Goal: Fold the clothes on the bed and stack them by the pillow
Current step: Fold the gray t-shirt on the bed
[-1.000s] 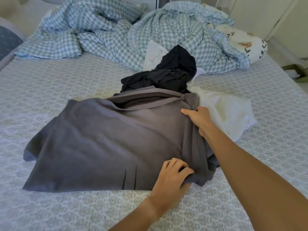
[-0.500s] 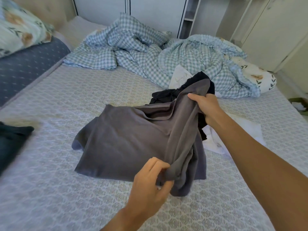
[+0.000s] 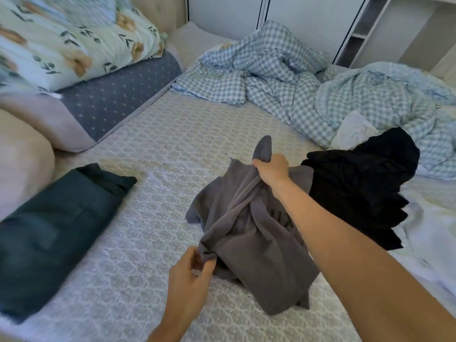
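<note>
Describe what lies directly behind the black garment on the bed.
Behind the black garment lie a white cloth and the checked duvet. The black garment covers the cloth's lower part.

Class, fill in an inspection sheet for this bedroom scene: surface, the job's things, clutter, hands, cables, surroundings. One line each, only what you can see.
Surface: patterned grey bed cover, lightly wrinkled.
Job's things: grey shirt, partly folded and lifted at one edge; dark folded garment lying at the left near the beige pillow; black garment and white garment unfolded at the right.
Clutter: crumpled checked duvet; floral pillow on a navy dotted cushion.
Hands: left hand pinches the shirt's near corner; right hand grips its far edge.
Cables: nothing seen.
Surroundings: white wardrobe doors and open shelving behind the bed.
</note>
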